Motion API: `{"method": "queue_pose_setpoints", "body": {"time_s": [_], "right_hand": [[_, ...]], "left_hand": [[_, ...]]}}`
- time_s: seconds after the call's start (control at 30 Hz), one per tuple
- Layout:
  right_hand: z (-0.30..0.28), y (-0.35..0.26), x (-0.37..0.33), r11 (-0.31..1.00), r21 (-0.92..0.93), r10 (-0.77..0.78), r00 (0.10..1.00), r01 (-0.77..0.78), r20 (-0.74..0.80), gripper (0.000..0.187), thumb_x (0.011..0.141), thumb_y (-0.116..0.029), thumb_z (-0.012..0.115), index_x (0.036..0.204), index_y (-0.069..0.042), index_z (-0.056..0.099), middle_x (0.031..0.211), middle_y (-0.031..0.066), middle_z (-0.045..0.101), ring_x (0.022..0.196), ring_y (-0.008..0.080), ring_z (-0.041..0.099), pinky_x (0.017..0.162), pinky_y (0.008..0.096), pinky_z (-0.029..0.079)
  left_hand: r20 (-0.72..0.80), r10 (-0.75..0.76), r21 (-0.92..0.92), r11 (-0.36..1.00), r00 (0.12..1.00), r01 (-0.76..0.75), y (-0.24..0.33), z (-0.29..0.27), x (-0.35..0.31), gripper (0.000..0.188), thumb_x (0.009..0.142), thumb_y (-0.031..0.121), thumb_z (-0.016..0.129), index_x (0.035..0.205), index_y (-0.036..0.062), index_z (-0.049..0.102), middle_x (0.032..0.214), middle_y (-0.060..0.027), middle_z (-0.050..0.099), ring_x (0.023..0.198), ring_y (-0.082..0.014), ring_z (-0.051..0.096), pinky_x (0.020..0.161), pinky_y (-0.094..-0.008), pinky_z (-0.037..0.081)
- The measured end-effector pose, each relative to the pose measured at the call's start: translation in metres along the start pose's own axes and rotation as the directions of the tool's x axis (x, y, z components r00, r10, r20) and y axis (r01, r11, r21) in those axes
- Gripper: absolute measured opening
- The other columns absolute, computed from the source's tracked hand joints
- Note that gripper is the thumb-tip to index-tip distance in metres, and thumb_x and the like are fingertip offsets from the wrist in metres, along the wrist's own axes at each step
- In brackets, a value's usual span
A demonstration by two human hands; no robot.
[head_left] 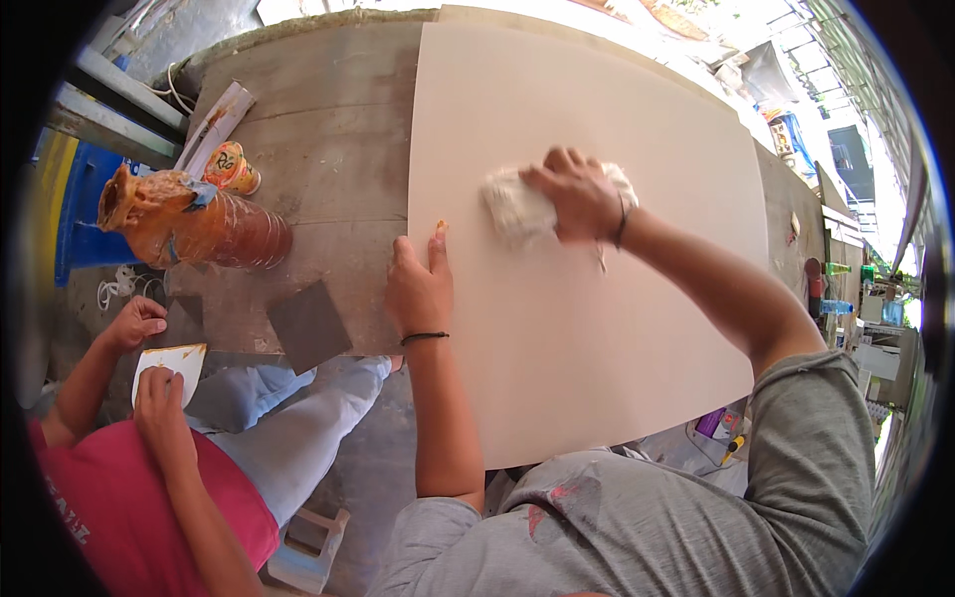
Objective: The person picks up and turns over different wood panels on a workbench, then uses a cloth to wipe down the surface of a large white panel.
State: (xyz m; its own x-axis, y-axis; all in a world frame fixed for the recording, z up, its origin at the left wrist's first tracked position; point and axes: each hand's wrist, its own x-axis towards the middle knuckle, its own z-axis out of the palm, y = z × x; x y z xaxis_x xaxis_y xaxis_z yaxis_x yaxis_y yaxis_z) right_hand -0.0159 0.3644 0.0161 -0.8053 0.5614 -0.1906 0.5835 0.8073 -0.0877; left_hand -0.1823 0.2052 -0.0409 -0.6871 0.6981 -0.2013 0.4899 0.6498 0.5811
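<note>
A large, pale beige board (597,338) lies flat on the wooden table. My right hand (577,194) is closed over a bunched white cloth (517,206) pressed on the board's upper middle, slightly blurred by motion. At the board's left edge, my left hand (420,289) grips with the thumb on top and the fingers curled at the side. The thumb tip looks stained orange.
On the table (318,129) to the left lie a dark square sheet (309,326), an orange-smeared plastic bottle (219,224) and a small printed cup (232,169). At the lower left sits a co-worker in a red shirt (169,497), holding a white piece (189,366).
</note>
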Motion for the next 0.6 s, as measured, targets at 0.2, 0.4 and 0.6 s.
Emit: {"method": "queue_pose_setpoints", "body": {"time_s": [0.2,0.4,0.6], "right_hand": [[-0.015,0.043,0.092,0.996,-0.016,0.082,0.989,-0.084,-0.122,0.059,0.064,-0.010,0.064,0.120,-0.016,0.045,0.109,0.0143,0.048,0.106,0.0344,0.048,0.083,0.0456,0.041],[-0.036,0.069,0.151,0.993,0.028,0.115,0.988,-0.113,-0.098,0.056,0.067,-0.009,0.061,0.120,-0.018,0.043,0.112,0.0170,0.048,0.108,0.0369,0.048,0.085,0.0452,0.042],[-0.044,0.081,0.191,0.973,0.059,0.230,0.968,-0.224,-0.105,0.070,0.069,-0.014,0.058,0.135,-0.016,0.035,0.124,0.0225,0.042,0.117,0.0388,0.043,0.094,0.0442,0.039]], "left_hand": [[0.029,-0.009,-0.058,0.998,1.000,0.010,-0.001,0.005,0.003,0.048,0.088,0.050,0.046,0.096,0.0018,0.048,0.088,-0.0204,0.061,0.083,-0.0375,0.059,0.068,-0.0480,0.047],[0.009,-0.032,0.017,0.999,0.999,0.032,0.002,0.003,0.000,0.051,0.088,0.052,0.044,0.098,0.0018,0.049,0.088,-0.0217,0.061,0.082,-0.0383,0.060,0.068,-0.0479,0.047],[0.013,-0.011,0.024,1.000,1.000,0.011,-0.005,0.011,-0.002,0.051,0.088,0.053,0.044,0.100,0.0036,0.049,0.088,-0.0231,0.062,0.083,-0.0402,0.060,0.068,-0.0488,0.047]]}}
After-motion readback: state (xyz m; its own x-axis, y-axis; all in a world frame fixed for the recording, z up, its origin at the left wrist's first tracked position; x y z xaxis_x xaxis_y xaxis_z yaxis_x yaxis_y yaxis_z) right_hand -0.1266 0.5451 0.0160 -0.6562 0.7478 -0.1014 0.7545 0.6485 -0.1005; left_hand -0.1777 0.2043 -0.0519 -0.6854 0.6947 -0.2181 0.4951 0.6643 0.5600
